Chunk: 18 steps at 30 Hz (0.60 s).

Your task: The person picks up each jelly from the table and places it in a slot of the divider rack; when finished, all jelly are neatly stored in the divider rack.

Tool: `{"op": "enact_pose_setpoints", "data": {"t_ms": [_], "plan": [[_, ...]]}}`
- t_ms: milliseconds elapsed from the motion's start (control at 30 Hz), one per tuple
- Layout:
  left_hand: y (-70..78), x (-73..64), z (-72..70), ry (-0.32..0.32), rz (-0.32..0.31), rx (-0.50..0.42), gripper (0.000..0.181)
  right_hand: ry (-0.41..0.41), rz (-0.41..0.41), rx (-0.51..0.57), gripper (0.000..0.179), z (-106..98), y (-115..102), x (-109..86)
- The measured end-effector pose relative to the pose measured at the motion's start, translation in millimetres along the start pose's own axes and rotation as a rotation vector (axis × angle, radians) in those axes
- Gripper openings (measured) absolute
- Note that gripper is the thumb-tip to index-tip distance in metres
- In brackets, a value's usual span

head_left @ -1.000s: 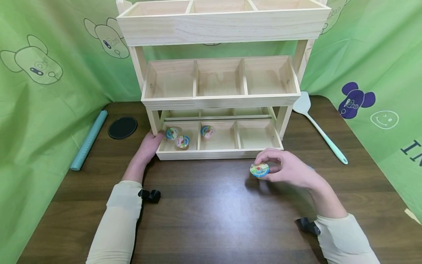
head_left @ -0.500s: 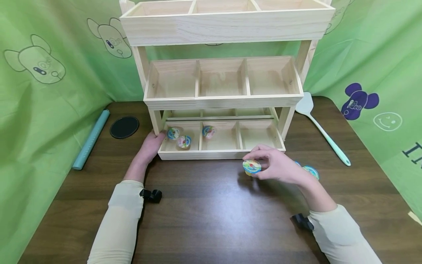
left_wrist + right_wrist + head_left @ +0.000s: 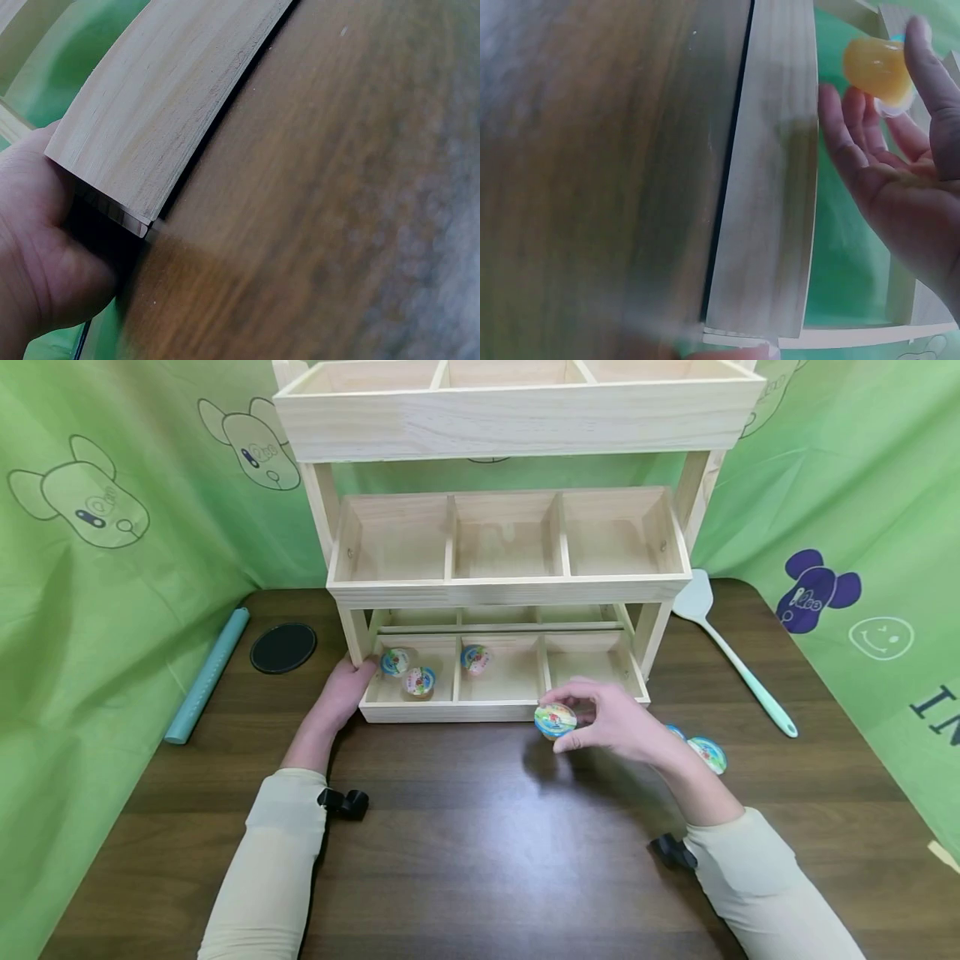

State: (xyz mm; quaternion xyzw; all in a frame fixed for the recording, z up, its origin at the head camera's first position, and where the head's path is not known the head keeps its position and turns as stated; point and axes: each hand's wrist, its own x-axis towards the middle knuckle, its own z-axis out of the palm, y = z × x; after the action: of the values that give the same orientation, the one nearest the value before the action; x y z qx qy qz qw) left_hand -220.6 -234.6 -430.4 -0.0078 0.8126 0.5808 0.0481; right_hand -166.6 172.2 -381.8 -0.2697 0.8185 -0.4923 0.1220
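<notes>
A jelly cup point(image 3: 555, 721) with a printed lid is pinched between the thumb and fingers of my right hand point(image 3: 611, 720), just in front of the lower tray point(image 3: 480, 713) of a wooden rack. In the right wrist view this jelly cup point(image 3: 876, 69) shows yellow-orange contents. My left hand point(image 3: 347, 692) grips the rack's lower left corner, its fingertips hidden behind the wood; the left wrist view shows the hand point(image 3: 45, 247) against the tray's end. Two jelly cups point(image 3: 418, 682) lie in the left compartment, and a pinkish jelly cup point(image 3: 476, 659) lies in the middle one.
More jelly cups point(image 3: 707, 754) lie on the table behind my right wrist, partly hidden. A spatula point(image 3: 731, 647) lies right of the rack. On the left are a black disc point(image 3: 282, 648) and a blue-green tube point(image 3: 207, 677). The middle tray point(image 3: 510, 593) overhangs the lower one.
My right hand has carried the jelly cup leftward and slightly up toward the lower tray, uncovering jelly cups on the table. The left hand stays at the rack's corner.
</notes>
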Motion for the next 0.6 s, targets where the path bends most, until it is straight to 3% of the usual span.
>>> {"op": "enact_pose_setpoints", "data": {"t_ms": [167, 600], "plan": [[-0.8, -0.4, -0.8, 0.0, 0.0, -0.016, 0.064, 0.035, -0.003, 0.025, 0.051, 1, -1, 6.3], [1.9, -1.5, -0.3, -0.018, -0.013, -0.022, 0.064, 0.152, 0.022, -0.083, 0.053, 10, -4, 33.1]]}}
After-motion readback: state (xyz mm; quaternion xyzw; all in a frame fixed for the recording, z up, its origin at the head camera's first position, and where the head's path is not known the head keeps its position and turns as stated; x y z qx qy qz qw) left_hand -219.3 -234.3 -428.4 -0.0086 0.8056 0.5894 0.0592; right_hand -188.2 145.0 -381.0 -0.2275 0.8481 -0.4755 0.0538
